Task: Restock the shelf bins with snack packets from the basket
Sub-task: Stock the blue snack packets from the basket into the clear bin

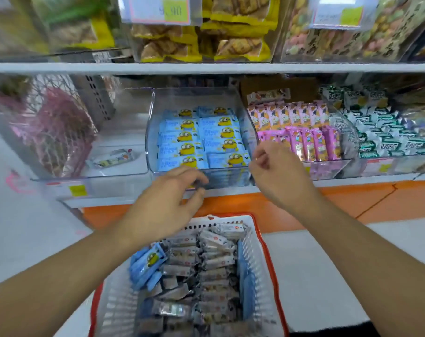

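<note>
left hand [168, 198] empty, fingers loosely curled | right hand [271, 170] same | blue packets [201, 139] in clear bin [155, 132] just beyond both | basket [257, 261] below

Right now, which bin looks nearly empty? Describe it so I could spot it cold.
Start at the lower shelf, at the clear bin of blue cartoon packets in the middle. The nearly empty bin is immediately left of it. Unlike its full neighbours, it holds just one lone packet lying flat on its floor.
</note>
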The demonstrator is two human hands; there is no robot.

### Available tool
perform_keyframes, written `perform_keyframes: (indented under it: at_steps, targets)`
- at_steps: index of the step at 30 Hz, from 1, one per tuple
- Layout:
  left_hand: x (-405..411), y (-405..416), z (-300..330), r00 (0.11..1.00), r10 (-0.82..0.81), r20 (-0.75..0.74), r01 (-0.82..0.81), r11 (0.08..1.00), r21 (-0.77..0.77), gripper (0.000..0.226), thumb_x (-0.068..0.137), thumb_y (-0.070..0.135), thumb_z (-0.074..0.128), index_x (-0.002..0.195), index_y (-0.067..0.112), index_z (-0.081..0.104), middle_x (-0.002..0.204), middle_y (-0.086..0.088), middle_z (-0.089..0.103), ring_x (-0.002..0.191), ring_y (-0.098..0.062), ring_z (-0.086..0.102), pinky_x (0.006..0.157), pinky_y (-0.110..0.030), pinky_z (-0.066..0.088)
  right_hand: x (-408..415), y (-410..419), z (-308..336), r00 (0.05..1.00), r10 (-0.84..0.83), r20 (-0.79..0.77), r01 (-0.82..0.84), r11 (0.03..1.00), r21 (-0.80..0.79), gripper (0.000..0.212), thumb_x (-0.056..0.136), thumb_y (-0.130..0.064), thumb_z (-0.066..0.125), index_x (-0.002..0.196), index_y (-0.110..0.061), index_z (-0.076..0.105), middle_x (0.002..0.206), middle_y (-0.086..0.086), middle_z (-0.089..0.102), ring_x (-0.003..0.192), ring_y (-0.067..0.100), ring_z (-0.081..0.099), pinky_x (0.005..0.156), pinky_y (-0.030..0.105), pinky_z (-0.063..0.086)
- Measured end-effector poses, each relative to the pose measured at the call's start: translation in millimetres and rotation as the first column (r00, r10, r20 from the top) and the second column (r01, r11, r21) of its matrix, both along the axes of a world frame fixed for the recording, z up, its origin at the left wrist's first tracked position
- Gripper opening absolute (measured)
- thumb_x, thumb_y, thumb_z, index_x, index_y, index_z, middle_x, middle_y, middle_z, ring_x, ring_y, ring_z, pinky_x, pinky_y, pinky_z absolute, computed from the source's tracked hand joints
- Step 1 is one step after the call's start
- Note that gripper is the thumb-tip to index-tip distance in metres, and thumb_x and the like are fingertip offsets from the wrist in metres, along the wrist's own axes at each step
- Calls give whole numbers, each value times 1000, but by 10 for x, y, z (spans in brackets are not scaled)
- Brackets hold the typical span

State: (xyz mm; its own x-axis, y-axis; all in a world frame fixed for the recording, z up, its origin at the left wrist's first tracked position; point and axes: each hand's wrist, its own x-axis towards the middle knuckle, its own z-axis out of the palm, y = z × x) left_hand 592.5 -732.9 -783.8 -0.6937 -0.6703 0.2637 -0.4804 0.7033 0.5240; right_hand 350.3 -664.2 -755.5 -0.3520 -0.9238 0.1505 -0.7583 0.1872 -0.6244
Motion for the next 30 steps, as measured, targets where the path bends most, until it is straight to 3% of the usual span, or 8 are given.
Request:
perform_keyframes:
  at_steps: [3,6,9,12,16,22,27,30]
  targets:
    - [598,142,-464,988,114,108,-126,986,113,11,98,29,59,107,29,65,106,14,62,97,1,60,82,-15,43,348,115,-260,988,148,33,-152,964,218,3,97,-18,59,96,-21,59,84,-1,65,75,17,63,68,36,53]
    - [1173,172,-1181,853,336,398,-441,873,207,36,101,35,53,127,12,60,124,-9,61,115,-29,59,96,-37,46,657,161,-817,909,410,-78,-300,772,560,8,91,-12,56,94,-18,61,89,3,66,82,23,63,77,43,57]
    - [1567,229,-1732,651,416,634,-690,673,266,75,100,49,52,156,7,24,149,-22,40,134,-43,44,111,-52,40,773,273,-1418,795,601,-85,-307,519,798,13,92,-8,56,101,-3,63,91,11,60,79,25,54,73,36,50]
    - [1653,302,-2038,684,390,617,-708,561,430,104,98,55,56,160,21,-20,160,-20,17,138,-48,40,114,-52,33,706,439,-1792,694,717,-69,-206,290,935,11,96,-14,59,97,-3,62,91,14,56,79,27,52,58,33,39]
    - [1612,274,-2094,697,342,631,-695,539,476,117,92,67,55,153,24,-35,159,-20,11,134,-48,44,112,-48,36,510,567,-2143,570,816,-94,-94,178,979,40,94,-34,62,133,-28,67,129,9,65,108,33,61,94,45,52]
    - [1592,234,-2062,662,290,691,-715,521,466,121,88,76,51,146,29,-44,156,-18,11,134,-48,43,109,-48,39,500,615,-2297,490,863,-121,-140,215,966,24,91,-23,70,114,-27,74,111,5,73,103,32,64,106,44,41]
    - [1604,243,-1948,673,263,692,-707,503,497,118,90,74,49,146,29,-45,159,-18,8,139,-46,36,113,-51,34,498,524,-1936,684,727,-67,-241,312,919,16,94,-24,68,108,-28,72,109,-4,70,98,19,62,87,39,55]
    - [1559,248,-1689,610,287,739,-747,518,416,110,94,65,52,156,20,-27,163,-19,4,147,-44,23,116,-52,30,542,378,-1423,803,595,36,-356,430,830,6,93,-33,73,99,-32,72,102,-14,68,92,6,62,78,29,52]
